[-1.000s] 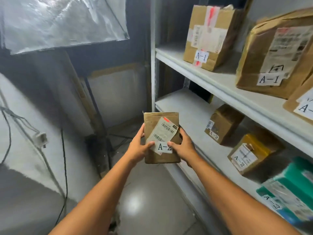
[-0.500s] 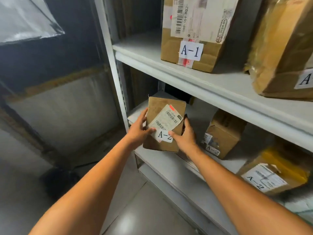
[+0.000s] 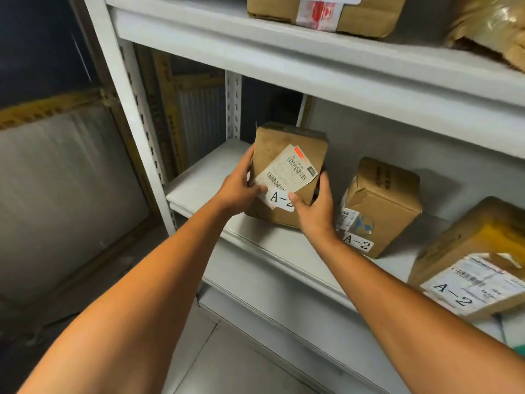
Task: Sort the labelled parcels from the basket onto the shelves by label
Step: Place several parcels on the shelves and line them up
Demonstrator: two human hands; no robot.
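Both hands, left hand (image 3: 241, 186) & right hand (image 3: 314, 207), clasp the A-2 parcel (image 3: 287, 173), label facing me, over the A-2 shelf (image 3: 199, 189) w/ matching parcels.

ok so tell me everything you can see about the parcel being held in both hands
The held parcel is a small brown cardboard box, creased and scuffed, standing upright and tilted slightly back. A white shipping label with barcodes and a red patch is stuck on askew; below it a white tag reads A-2, partly covered by a thumb. The left hand grips its left edge, the right hand its lower right corner. Its bottom is at the middle shelf, left of another A-2 box; whether it rests there is unclear.
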